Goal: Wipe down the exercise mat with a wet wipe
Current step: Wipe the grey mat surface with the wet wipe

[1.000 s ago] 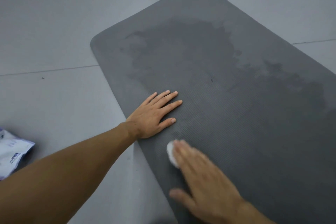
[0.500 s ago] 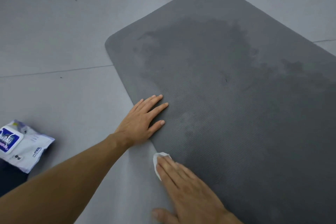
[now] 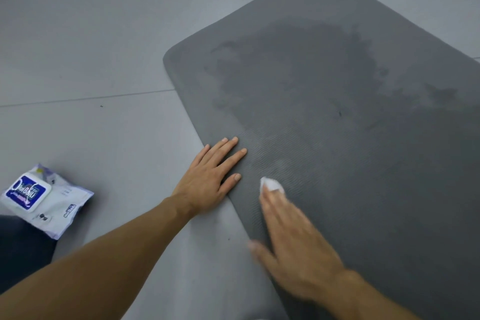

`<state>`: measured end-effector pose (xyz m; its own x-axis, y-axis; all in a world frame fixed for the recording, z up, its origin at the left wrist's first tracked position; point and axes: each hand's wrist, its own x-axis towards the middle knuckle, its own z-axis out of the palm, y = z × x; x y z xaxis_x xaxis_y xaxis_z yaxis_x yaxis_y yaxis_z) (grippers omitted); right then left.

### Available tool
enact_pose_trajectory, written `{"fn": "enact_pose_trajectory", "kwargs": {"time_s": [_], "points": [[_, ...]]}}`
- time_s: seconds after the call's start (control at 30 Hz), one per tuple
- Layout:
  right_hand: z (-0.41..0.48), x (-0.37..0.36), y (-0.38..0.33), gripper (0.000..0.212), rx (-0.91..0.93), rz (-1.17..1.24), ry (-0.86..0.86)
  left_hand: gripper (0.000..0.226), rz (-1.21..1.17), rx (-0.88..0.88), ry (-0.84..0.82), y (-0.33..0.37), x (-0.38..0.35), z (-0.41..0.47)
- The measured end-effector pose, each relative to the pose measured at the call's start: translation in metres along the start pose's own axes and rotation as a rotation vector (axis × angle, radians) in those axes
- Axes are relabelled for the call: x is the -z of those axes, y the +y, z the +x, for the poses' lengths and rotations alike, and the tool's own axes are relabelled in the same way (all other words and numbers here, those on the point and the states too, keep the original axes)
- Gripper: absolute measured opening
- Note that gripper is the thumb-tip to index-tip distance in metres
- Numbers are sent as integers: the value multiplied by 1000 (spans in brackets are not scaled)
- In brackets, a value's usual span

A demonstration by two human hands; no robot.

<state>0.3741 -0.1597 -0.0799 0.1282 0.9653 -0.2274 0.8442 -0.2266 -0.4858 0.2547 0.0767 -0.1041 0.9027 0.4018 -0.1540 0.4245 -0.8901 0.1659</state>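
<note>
1. The exercise mat (image 3: 363, 138) lies on the floor (image 3: 91, 47), running from 6 toward 1 o'clock.
2. The left hand (image 3: 210, 176) rests across the mat's 9 o'clock edge.
3. The wet wipe (image 3: 271, 184) lies on the mat under the right hand (image 3: 293, 244), at the left hand's 4 o'clock.
4. The wipes pack (image 3: 44, 197) lies on the floor, well apart, at the left hand's 9 o'clock.

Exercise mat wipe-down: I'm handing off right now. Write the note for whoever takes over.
Left hand: flat, fingers straight, resting on the left edge of the mat, steadying it.
Right hand: flat and motion-blurred, fingers pressing the wet wipe onto the mat just right of the left hand.
Wipes pack: on the floor, left of the mat.
Done: a darker, damp-looking patch covers the mat's far middle, so that part seems wiped.
Left: probably the lighter strip along the left edge, the far corners, and the near part around the hands.
</note>
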Motion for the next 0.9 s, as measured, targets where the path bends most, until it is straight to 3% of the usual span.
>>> {"fn": "enact_pose_trajectory", "kwargs": {"time_s": [0.1, 0.2, 0.33, 0.43, 0.57, 0.73, 0.9], "points": [[-16, -11, -30, 90, 171, -79, -33, 59, 8, -4, 4, 1, -1, 0], [-22, -3, -23, 88, 198, -75, 17, 59, 3, -2, 11, 2, -2, -1], [-10, 32, 26, 92, -61, -23, 186, 59, 4, -4, 18, 1, -2, 0], [2, 47, 49, 98, -254, 0, 127, 58, -5, -2, 26, 0, -2, -1], [-13, 18, 14, 97, -42, 12, 23, 58, -4, -8, 37, -1, -2, 0], [-27, -21, -45, 75, 207, -50, -35, 58, 1, -5, 31, 0, -3, -1], [-18, 10, -12, 84, 113, 8, 130, 58, 2, -5, 26, -1, 0, -2]]}}
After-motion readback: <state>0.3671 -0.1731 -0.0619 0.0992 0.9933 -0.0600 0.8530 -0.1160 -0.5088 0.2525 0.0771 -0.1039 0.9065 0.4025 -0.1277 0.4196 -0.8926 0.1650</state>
